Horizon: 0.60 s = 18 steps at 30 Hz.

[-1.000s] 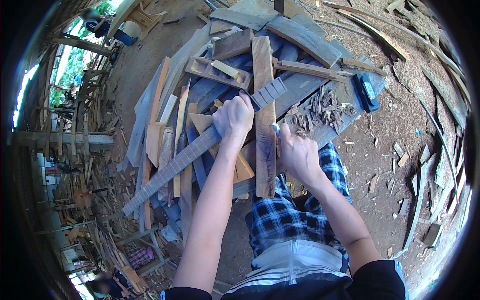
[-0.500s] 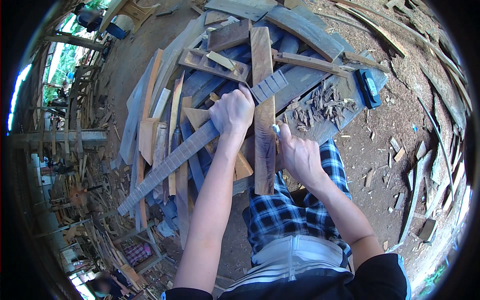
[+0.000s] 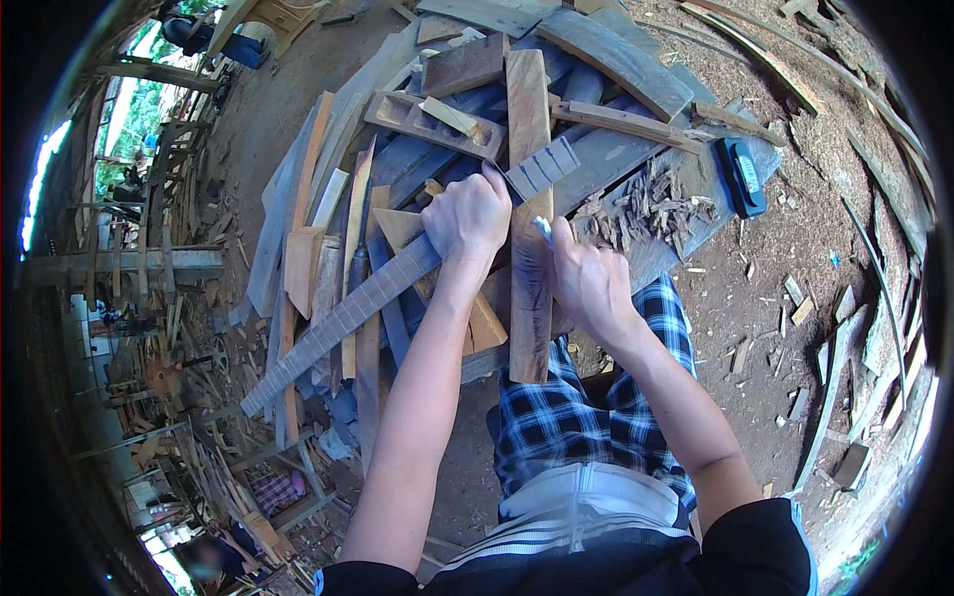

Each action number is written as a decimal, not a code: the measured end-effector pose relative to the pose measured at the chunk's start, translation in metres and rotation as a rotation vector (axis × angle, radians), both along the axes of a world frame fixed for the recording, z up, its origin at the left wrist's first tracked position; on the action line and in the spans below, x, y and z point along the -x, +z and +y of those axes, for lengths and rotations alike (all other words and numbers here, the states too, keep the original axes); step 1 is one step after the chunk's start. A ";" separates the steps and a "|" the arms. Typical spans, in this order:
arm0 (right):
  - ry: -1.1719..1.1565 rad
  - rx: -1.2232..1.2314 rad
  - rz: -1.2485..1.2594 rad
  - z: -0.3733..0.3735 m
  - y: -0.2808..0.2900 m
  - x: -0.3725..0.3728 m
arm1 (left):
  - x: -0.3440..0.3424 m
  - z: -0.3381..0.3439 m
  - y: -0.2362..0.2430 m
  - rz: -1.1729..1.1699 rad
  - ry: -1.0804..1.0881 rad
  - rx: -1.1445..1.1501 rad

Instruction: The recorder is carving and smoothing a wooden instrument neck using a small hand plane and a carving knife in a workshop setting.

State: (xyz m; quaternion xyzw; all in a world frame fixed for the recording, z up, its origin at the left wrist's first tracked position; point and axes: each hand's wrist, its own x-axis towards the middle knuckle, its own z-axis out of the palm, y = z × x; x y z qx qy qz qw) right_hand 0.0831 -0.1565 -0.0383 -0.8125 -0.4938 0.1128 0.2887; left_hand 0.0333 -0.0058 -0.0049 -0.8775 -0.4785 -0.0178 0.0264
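My left hand (image 3: 467,219) is closed around a long grey-brown fretboard (image 3: 343,323) with thin crosswise lines. It lies slantwise, its far-right end crossing over an upright-lying brown plank (image 3: 530,328). My right hand (image 3: 593,283) is closed on a small white thing (image 3: 543,226), pinched by thumb and finger just over the plank's right edge, below the fretboard's end. Most of the white thing is hidden by the fingers, so its kind cannot be told.
Beneath lies a pile of boards (image 3: 616,65), with a hollowed wooden piece (image 3: 397,111) beyond my left hand. Wood chips (image 3: 661,211) and a black device with a pale screen (image 3: 740,177) lie to the right. Another person (image 3: 238,48) is at the far left.
My right hand has moved forward along the plank and slightly left, bringing the white thing closer to the fretboard. My left hand keeps its hold. The whole view has shifted slightly.
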 end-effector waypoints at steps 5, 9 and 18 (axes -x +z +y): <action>-0.010 0.091 0.080 -0.016 0.005 0.008 | 0.004 0.003 0.002 0.012 0.028 0.007; -0.025 0.004 -0.017 0.009 -0.003 -0.001 | -0.004 0.000 0.000 -0.007 0.002 0.010; -0.013 0.056 0.056 -0.012 0.002 0.008 | 0.005 0.001 0.003 -0.018 0.007 -0.004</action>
